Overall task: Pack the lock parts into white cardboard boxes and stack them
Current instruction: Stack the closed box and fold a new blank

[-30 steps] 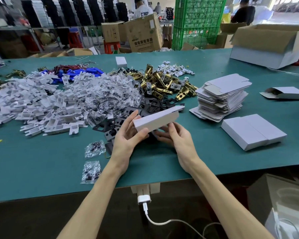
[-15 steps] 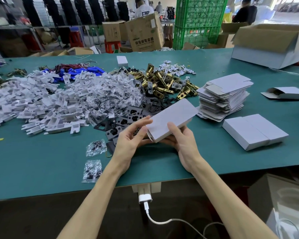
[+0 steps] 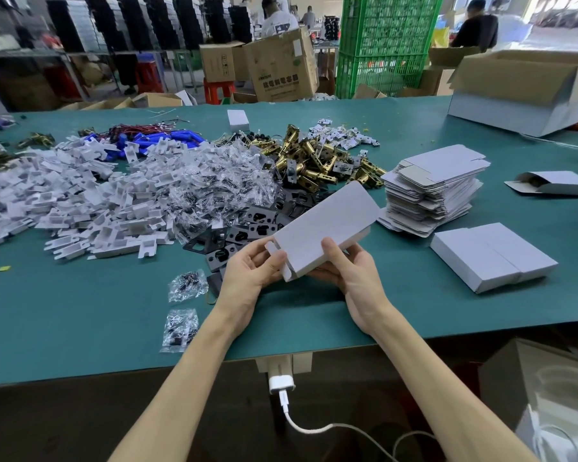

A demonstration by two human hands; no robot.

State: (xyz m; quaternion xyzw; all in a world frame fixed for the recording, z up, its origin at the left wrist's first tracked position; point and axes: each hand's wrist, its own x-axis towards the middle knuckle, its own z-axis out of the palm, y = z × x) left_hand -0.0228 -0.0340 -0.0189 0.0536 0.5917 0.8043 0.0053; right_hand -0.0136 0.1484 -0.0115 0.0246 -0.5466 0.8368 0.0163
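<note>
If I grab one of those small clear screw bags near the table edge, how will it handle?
The clear screw bag lies flat and crinkled on the green table, so it will probably be floppy and sag around its dark contents. The glossy film looks slippery; a pinch at the sealed edge seems safer. It looks light and unlikely to roll.

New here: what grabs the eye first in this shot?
The white box, held over the table's near edge by the left hand at its near flap end and the right hand under it. Behind it, heaps of white plastic parts at left and brass latches at centre. The stack of flat cartons sits right.
</note>
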